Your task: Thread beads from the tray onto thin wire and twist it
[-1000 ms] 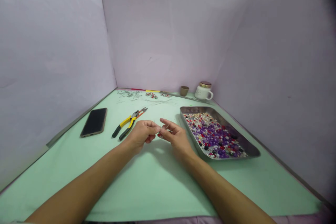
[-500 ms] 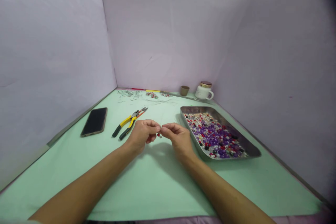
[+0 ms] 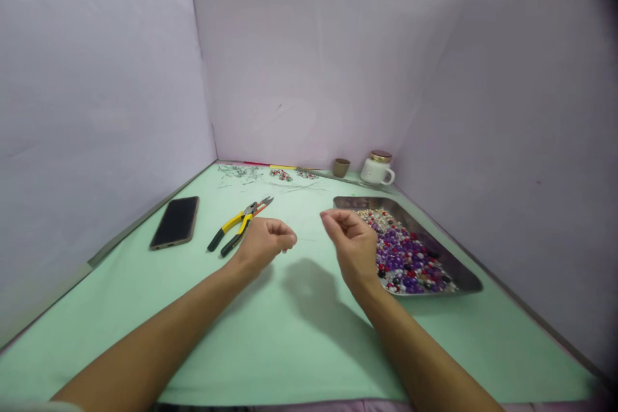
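My left hand (image 3: pixel 265 243) is closed in a pinch just right of the yellow-and-black pliers (image 3: pixel 236 225); a tiny light bit shows below its fingertips, too small to name. My right hand (image 3: pixel 353 246), also pinched, is raised at the left side of the metal tray (image 3: pixel 454 264) and covers part of it. What its fingertips hold is too fine to make out. Purple, red, white and black beads (image 3: pixel 405 254) fill much of the tray. The two hands are apart, over the green tabletop (image 3: pixel 290 347).
A phone (image 3: pixel 175 222) lies at the left. Along the back are thin wire pieces (image 3: pixel 239 172), two small clusters of beads (image 3: pixel 280 175), a brown cup (image 3: pixel 340 168) and a white lidded mug (image 3: pixel 375 169). Pale walls enclose three sides.
My right hand has moved away from my left hand, up and to the right, and now overlaps the tray. The red and white beads between the fingertips no longer show clearly.
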A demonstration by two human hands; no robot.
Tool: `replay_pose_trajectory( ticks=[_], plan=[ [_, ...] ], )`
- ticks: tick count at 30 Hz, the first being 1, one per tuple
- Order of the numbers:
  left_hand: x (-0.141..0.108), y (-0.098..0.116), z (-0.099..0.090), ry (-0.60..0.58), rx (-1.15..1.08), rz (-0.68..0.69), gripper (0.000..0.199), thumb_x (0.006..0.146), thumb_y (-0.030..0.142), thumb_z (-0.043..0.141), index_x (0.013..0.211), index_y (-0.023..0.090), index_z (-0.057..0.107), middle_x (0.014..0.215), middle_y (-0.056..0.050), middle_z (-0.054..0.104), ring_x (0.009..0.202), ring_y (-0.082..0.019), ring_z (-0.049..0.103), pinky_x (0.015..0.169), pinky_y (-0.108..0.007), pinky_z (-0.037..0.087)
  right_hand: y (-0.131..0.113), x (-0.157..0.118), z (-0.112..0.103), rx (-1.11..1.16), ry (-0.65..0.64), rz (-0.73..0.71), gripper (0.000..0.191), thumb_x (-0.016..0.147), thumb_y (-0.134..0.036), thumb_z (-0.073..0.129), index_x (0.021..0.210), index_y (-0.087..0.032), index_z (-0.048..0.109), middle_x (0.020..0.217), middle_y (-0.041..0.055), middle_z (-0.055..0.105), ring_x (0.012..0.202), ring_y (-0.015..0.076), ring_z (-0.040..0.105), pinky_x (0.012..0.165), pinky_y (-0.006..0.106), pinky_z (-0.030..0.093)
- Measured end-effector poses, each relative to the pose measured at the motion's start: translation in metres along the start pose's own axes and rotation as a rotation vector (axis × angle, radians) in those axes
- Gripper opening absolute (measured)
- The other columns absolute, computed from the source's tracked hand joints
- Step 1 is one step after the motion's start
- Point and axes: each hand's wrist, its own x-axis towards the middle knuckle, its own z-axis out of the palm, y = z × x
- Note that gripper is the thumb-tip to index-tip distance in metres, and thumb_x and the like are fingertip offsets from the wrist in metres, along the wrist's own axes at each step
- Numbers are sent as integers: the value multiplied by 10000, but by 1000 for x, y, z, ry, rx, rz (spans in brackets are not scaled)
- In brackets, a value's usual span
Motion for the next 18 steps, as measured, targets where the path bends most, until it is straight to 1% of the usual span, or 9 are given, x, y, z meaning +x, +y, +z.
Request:
replay_pose_trajectory(
  ticks=[1,3,4,6,8,11,15,18],
  plan=[
    [-1,-1,2,-19,54,26,88,559,207,575,533,123,571,481,13,509,468,-74,412,462,-206,303,-3,-1,0,-113,-67,-78,77,687,-273,591,681,-197,602,834,36,611,832,170,547,818,353,388],
    [-4,-5,7,-47,148,92,120,581,235,561,526,128,566,477,27,479,467,-71,388,465,-205,300,-5,-3,1,-299,-188,-179,61,675,-262,606,654,-208,623,919,44,606,923,192,518,863,365,348],
    [-5,-6,8,-50,188,123,142,592,248,552,512,130,551,463,38,446,457,-66,361,451,-200,282,-5,-4,2,-365,-233,-209,54,661,-264,622,640,-214,629,932,42,605,948,200,505,870,369,339],
    [-6,-10,10,-35,256,169,185,604,259,536,471,134,507,434,53,366,439,-58,304,422,-193,235,-4,-6,4,-443,-280,-240,50,629,-271,652,622,-225,633,927,35,609,975,212,485,863,376,339],
    [-7,-12,11,-16,304,188,184,606,249,525,464,134,502,426,57,337,435,-56,282,412,-191,214,-2,-6,5,-480,-280,-248,64,608,-270,670,601,-224,626,905,30,614,976,215,480,851,377,345],
    [-7,-13,12,-3,327,198,148,610,230,507,522,127,566,434,49,379,441,-60,297,420,-193,222,0,-6,6,-491,-267,-247,69,625,-239,658,583,-213,609,879,29,620,942,202,494,837,365,357],
    [-5,-14,11,-67,204,160,118,581,171,499,514,117,581,421,51,367,440,-61,291,428,-201,220,1,-10,9,-456,-274,-307,93,659,-141,605,596,-204,578,862,22,618,916,179,501,829,340,366],
    [-3,-12,10,-114,82,90,90,547,123,503,487,117,570,423,40,432,452,-71,356,452,-205,265,1,-9,11,-441,-223,-332,85,665,-123,582,625,-198,570,822,22,611,867,168,513,808,323,375]
  ],
)
